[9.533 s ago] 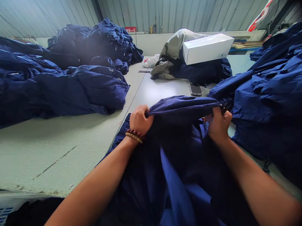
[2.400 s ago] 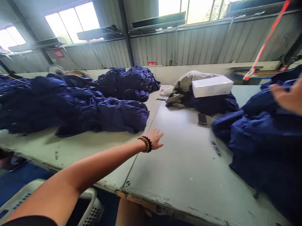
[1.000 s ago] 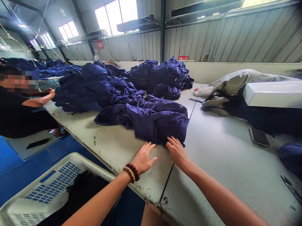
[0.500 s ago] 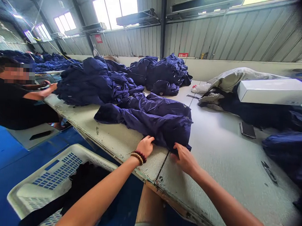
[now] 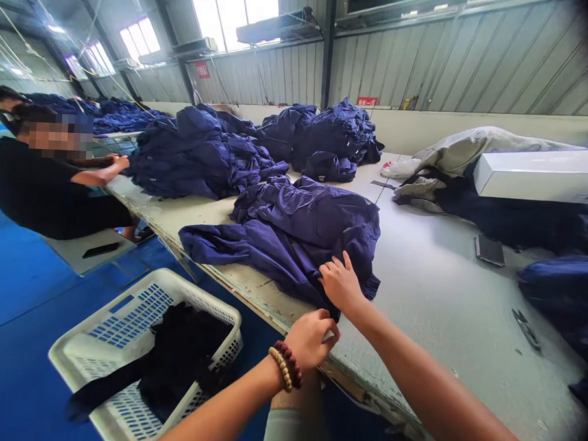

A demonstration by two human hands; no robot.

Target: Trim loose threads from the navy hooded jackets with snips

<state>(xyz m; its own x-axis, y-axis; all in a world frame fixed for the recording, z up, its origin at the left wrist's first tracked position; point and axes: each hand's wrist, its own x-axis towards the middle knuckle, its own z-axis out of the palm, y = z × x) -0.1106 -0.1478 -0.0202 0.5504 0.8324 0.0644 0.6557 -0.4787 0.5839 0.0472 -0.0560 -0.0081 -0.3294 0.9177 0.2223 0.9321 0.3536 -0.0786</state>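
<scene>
Corrugated-steel workshop, with a pale green tabletop (image 5: 431, 317) ahead. A crumpled navy nylon jacket (image 5: 293, 240) lies at its edge, at 12 o'clock. Left hand (image 5: 312, 340) has its fingers closed on the hem; right hand (image 5: 342, 286) has its fingers open on the cloth. Pulled too far, the jacket could slide into the white plastic basket (image 5: 169, 285) at 7 o'clock. Red wall sign (image 5: 366, 101) is unreadable.

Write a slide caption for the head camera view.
Left hand grips a crumpled navy garment while the right hand lies spread on it, a white plastic basket nearby.
</scene>
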